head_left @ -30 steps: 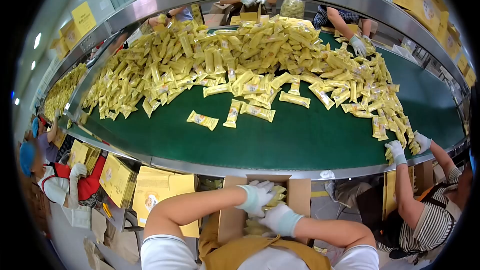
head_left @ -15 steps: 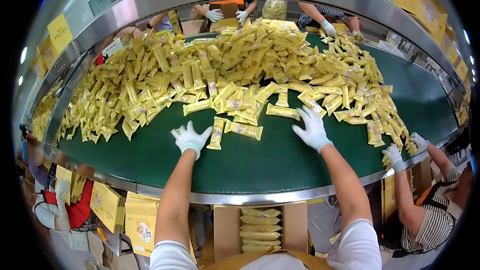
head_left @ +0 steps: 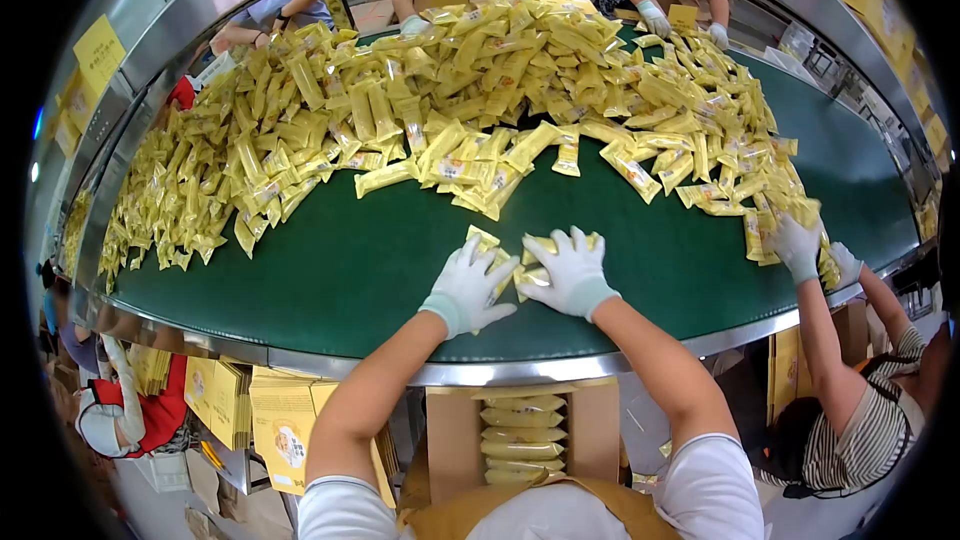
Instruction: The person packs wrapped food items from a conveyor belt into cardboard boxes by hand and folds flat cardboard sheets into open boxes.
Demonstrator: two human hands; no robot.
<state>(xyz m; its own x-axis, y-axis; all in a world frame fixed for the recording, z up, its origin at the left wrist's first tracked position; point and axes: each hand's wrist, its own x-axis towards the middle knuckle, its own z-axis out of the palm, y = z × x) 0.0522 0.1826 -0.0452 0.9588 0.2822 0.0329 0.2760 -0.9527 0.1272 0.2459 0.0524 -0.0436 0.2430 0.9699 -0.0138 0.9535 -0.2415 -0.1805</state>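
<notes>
My gloved left hand (head_left: 468, 288) is on the green conveyor belt (head_left: 340, 295), its fingers closed over a few yellow snack packets (head_left: 484, 238). Close beside it, my gloved right hand (head_left: 570, 278) grips other yellow packets (head_left: 535, 247), fingers bent over their tops. The packets of both hands nearly meet between them; how many each holds is partly hidden by the gloves. Beyond the hands rises a large pile of the same wrapped packets (head_left: 430, 105). Below, in front of my body, an open cardboard box (head_left: 455, 440) contains a stacked column of packets (head_left: 522, 434).
The belt's metal edge (head_left: 500, 372) runs between my arms and the box. At right, a co-worker's gloved hands (head_left: 800, 245) handle packets. Other workers (head_left: 655, 18) stand across the belt. Flat yellow cartons (head_left: 285, 425) are stacked at lower left. A metal rail (head_left: 215, 25) arches over the far side.
Both my hands have come together and nearer to me, gathering the loose packets from the front of the pile. The co-worker's hand at right has moved up onto the pile's edge.
</notes>
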